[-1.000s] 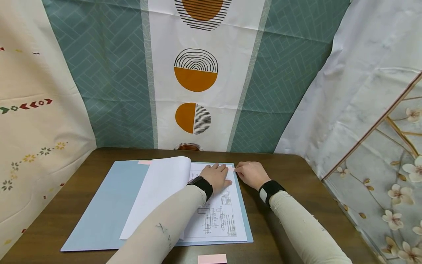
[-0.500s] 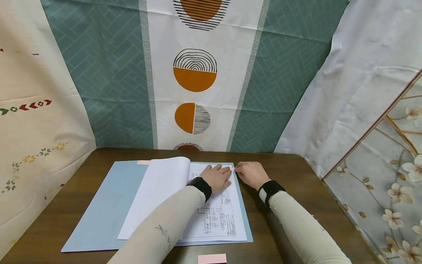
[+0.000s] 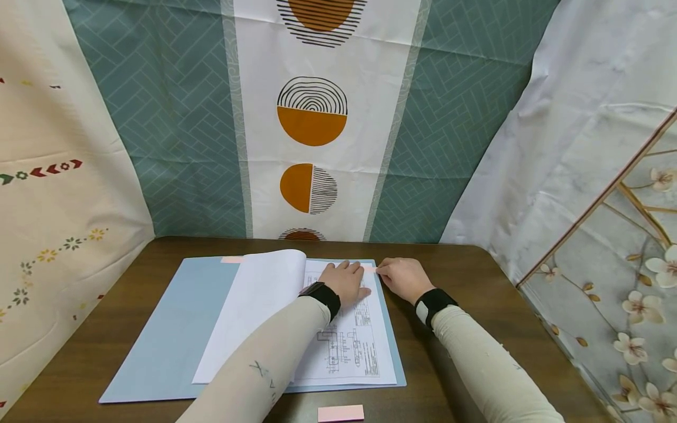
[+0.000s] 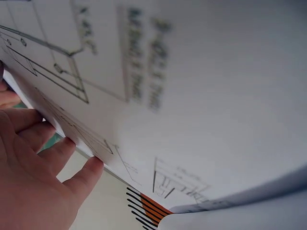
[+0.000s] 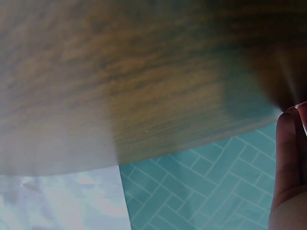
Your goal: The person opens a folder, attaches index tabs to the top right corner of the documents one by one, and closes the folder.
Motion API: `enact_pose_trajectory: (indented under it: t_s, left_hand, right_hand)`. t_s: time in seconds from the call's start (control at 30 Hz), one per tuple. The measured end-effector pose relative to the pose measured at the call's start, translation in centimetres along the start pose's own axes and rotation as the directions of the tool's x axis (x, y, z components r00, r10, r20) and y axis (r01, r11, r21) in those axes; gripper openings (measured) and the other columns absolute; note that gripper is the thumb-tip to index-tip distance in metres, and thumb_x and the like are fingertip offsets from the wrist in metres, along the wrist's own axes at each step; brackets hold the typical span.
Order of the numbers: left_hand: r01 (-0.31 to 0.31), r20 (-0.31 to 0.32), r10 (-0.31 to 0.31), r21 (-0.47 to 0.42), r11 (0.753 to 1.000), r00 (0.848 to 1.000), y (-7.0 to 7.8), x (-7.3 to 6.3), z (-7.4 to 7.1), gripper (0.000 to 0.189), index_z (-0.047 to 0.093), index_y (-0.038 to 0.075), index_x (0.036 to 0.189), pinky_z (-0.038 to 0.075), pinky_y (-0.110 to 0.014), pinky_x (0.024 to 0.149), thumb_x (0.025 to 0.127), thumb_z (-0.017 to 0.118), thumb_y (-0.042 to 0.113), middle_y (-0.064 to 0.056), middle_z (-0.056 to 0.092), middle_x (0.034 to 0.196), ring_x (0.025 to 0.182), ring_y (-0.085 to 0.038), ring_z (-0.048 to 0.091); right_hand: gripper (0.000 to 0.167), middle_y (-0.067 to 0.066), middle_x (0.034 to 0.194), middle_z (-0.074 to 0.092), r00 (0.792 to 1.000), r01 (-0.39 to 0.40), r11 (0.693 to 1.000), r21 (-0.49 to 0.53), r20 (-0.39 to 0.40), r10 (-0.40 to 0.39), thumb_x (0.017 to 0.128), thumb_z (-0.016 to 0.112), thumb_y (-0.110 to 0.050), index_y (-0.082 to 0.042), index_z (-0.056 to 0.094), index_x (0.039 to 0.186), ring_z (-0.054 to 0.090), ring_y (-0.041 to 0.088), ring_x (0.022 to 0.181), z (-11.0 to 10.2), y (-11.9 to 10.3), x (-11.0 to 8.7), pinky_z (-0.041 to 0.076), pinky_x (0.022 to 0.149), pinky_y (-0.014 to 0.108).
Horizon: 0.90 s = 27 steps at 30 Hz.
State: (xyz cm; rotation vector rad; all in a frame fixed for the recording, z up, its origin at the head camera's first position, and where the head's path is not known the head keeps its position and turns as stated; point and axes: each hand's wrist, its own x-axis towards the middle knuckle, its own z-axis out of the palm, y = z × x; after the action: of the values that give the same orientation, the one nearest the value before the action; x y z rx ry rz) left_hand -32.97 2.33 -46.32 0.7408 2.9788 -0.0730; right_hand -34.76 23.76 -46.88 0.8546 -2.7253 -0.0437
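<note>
A light blue folder lies spread on the table, holding printed technical drawings. The left hand rests with straight fingers on the upper part of the drawing page; in the left wrist view its fingertips lie along the paper's edge. Just beyond them, a pink sticky tab sits at the page's upper right edge. The right hand pinches the outer end of this tab between thumb and fingers. In the right wrist view its fingers appear at the far right, mostly cut off.
A turned white sheet curls over the folder's left side. Another pink tab shows at the folder's top edge. A pink sticky note pad lies near the front of the brown table. Patterned cloths hang around it.
The left hand's fingers slid slightly right toward the tab, then drew back left, showing more of it. The right hand keeps its place at the tab's end.
</note>
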Motion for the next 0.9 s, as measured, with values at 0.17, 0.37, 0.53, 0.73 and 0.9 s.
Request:
enact_pose_trajectory:
  t_s: [0.17,0.37,0.53,0.73,0.9]
  left_hand:
    - [0.013,-0.004,-0.013,0.002,1.0,1.0,0.0,-0.5,-0.4,0.077,0.046,0.016,0.169,0.036,-0.056,0.126,0.11,0.053,0.066,-0.002,0.043,0.174,0.161,-0.027,0.039]
    - [0.017,-0.025,-0.017,0.024,1.0,1.0,0.0,-1.8,-1.4,0.073,0.056,0.013,0.162,0.046,-0.052,0.119,0.108,0.06,0.063,-0.004,0.054,0.166,0.155,-0.027,0.048]
    - [0.001,-0.023,0.0,0.052,0.999,1.0,0.0,-2.4,-1.3,0.072,0.06,0.013,0.158,0.051,-0.049,0.114,0.107,0.064,0.063,-0.003,0.059,0.16,0.15,-0.026,0.053]
    - [-0.045,-0.04,0.049,0.085,0.995,0.998,0.2,-5.0,-1.9,0.071,0.061,0.012,0.158,0.051,-0.047,0.114,0.105,0.069,0.06,-0.003,0.061,0.159,0.148,-0.025,0.055]
    - [-0.112,-0.076,0.12,0.104,0.988,0.99,0.4,-8.0,-2.6,0.069,0.062,0.012,0.156,0.051,-0.045,0.114,0.103,0.074,0.056,-0.003,0.063,0.156,0.145,-0.025,0.059]
  right_hand:
    - [0.024,0.002,0.115,0.081,1.0,0.009,1.0,0.0,-0.022,-0.009,0.099,0.085,-0.012,-0.014,0.086,0.123,0.079,0.021,0.101,-0.1,-0.1,0.1,0.064,0.091,0.039]
    - [0.023,0.001,0.117,0.081,0.999,-0.012,1.0,0.017,-0.034,0.012,0.099,0.083,-0.011,-0.014,0.086,0.122,0.078,0.022,0.107,0.1,-0.2,-0.1,0.063,0.093,0.04]
    - [0.024,0.002,0.121,0.081,0.999,-0.041,0.999,0.016,-0.03,0.042,0.1,0.083,-0.012,-0.013,0.085,0.124,0.077,0.023,0.111,-0.2,0.0,-0.7,0.062,0.096,0.041]
    - [0.027,0.004,0.124,0.08,1.0,-0.019,0.999,0.031,-0.021,0.019,0.1,0.084,-0.012,-0.01,0.084,0.126,0.076,0.024,0.114,-0.8,-0.5,-1.2,0.061,0.098,0.043]
    - [0.027,0.004,0.125,0.08,0.999,0.019,0.999,0.026,-0.033,-0.018,0.098,0.086,-0.013,-0.011,0.084,0.125,0.076,0.024,0.115,-1.6,-1.2,-2.3,0.062,0.097,0.043]
